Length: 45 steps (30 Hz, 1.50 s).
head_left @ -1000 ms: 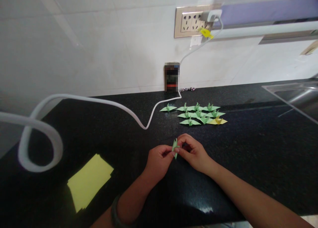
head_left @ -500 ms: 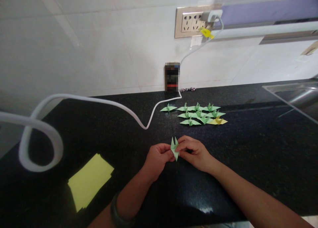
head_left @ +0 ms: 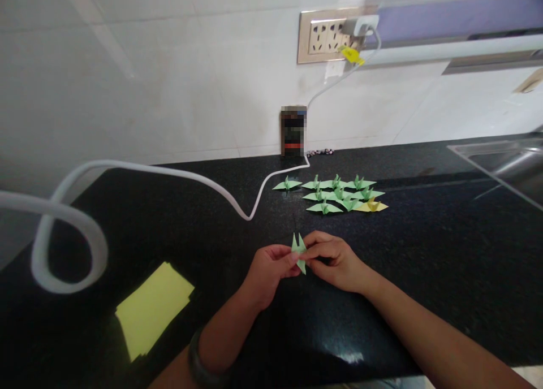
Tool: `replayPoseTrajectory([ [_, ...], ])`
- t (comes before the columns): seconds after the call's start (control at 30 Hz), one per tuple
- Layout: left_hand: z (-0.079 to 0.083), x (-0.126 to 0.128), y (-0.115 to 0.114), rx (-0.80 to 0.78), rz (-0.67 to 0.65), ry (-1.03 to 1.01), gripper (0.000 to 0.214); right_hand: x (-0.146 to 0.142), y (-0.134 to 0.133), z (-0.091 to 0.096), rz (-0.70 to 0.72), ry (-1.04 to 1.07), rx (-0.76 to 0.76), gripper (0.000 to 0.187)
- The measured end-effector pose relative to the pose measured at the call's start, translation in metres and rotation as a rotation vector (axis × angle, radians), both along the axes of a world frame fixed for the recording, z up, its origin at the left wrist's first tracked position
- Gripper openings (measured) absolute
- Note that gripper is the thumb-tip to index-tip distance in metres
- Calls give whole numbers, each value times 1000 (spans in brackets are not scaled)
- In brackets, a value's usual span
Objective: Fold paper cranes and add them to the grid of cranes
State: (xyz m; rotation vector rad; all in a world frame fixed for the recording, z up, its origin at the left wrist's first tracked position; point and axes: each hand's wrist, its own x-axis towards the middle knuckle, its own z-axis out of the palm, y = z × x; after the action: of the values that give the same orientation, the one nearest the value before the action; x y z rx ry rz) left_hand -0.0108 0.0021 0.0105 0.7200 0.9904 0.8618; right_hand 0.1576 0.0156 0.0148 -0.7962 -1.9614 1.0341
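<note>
A partly folded piece of light green origami paper [head_left: 298, 243], with two narrow points facing away from me, is pinched between both hands above the dark counter. My left hand [head_left: 271, 270] grips it from the left, thumb lying over its middle. From the right, my right hand [head_left: 335, 260] pinches the same paper with thumb and fingers, covering part of that edge. Beyond the hands stand several green paper cranes [head_left: 325, 207] in rows, with one yellow paper crane [head_left: 372, 206] at the near right end.
A stack of yellow paper [head_left: 155, 310] lies at the left. A thick white cable [head_left: 203, 178] loops over the counter [head_left: 237, 349] to a blurred-out dark device [head_left: 292, 132] against the wall. A wall socket [head_left: 324, 37] is above. A metal sink [head_left: 509, 163] is at the right.
The thumb of my left hand has slid further across the green paper, and its lower tip has tilted slightly right. The cranes and yellow stack have not moved.
</note>
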Motion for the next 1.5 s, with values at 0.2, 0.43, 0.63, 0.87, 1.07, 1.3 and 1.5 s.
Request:
replayPoseTrajectory([
  [0.2, 0, 2, -1, 148, 57, 203, 21, -9, -4, -8, -162, 134, -367, 19],
  [0.43, -1, 1, -3, 267, 79, 334, 20, -14, -3, -13, -140, 139, -540, 22],
  [0.63, 1, 2, -4, 302, 62, 324, 21, -13, -6, -12, -190, -2, -355, 19],
  [0.87, 0, 2, -4, 384, 54, 456, 16, -13, -8, -7, -203, -78, -197, 22],
  [1.07, 0, -2, -6, 450, 12, 508, 18, -13, -10, -2, -164, -63, -153, 27],
  [1.3, -2, 0, -2, 305, -29, 313, 17, -16, -10, -7, -211, 71, -362, 20],
  [1.5, 2, 2, -3, 264, -152, 241, 24, -12, -6, -7, -108, 363, -607, 22],
])
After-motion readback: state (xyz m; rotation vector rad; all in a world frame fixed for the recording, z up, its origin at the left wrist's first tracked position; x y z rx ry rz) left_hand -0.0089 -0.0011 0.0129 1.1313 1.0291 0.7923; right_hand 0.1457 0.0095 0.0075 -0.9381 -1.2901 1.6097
